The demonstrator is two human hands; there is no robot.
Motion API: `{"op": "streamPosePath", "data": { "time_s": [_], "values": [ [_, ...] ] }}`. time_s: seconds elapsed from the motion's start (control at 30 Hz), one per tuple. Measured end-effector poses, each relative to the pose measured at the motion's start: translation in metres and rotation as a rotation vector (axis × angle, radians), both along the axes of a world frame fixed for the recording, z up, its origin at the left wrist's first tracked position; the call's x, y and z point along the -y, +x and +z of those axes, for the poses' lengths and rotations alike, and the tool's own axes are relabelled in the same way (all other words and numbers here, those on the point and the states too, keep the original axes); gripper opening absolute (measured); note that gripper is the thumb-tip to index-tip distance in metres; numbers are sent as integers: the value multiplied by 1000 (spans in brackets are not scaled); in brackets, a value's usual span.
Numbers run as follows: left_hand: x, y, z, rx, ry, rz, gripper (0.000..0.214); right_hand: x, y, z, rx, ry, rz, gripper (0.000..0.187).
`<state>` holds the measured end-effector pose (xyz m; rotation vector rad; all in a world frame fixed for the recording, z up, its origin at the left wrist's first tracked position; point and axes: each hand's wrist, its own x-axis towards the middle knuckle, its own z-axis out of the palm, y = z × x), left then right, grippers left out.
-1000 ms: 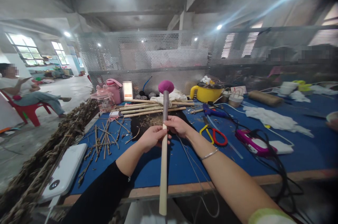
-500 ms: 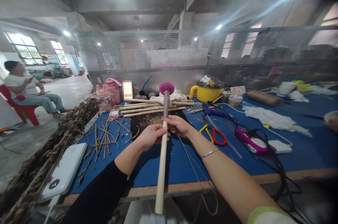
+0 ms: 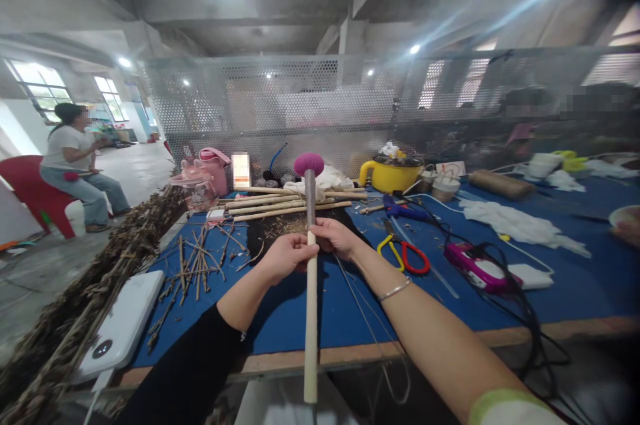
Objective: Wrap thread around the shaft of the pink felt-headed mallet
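Note:
Both my hands hold a long pale wooden stick (image 3: 311, 331) upright over the blue table (image 3: 350, 318). A grey wrapped section leads up to a round magenta fuzzy head (image 3: 309, 163) at its top. My left hand (image 3: 285, 257) is closed round the stick from the left. My right hand (image 3: 336, 237) pinches it just above, at the lower end of the grey wrap. A thin wire (image 3: 367, 318) trails from my right hand down over the table edge.
Bamboo sticks (image 3: 285, 205), loose twigs (image 3: 200, 265), yellow-and-red scissors (image 3: 405, 255), a yellow pot (image 3: 390, 175), a pink jug (image 3: 216, 171), white cloth (image 3: 515, 225) and a pink device with black cables (image 3: 475, 268) lie about. A white power bank (image 3: 120, 325) sits left. A person (image 3: 75, 165) stands at far left.
The stick swung back to nearly vertical after tilting. The person at far left rose from the red chair and now stands.

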<state>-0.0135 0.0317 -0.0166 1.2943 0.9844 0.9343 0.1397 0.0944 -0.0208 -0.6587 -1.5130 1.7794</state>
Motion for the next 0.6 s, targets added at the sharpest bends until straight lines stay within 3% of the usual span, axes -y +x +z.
{"op": "streamPosePath", "data": {
  "time_s": [0.13, 0.27, 0.47, 0.6],
  "values": [
    [1, 0, 4, 123, -55, -92, 36, 3, 5, 5, -61, -50, 92, 28],
    [3, -1, 6, 144, -88, -155, 34, 2, 6, 4, -37, -26, 92, 27],
    [2, -1, 0, -83, 6, -32, 36, 1, -1, 0, 17, 6, 44, 28],
    [1, 1, 0, -75, 28, 8, 36, 1, -2, -1, 10, 18, 15, 28]
  ]
}}
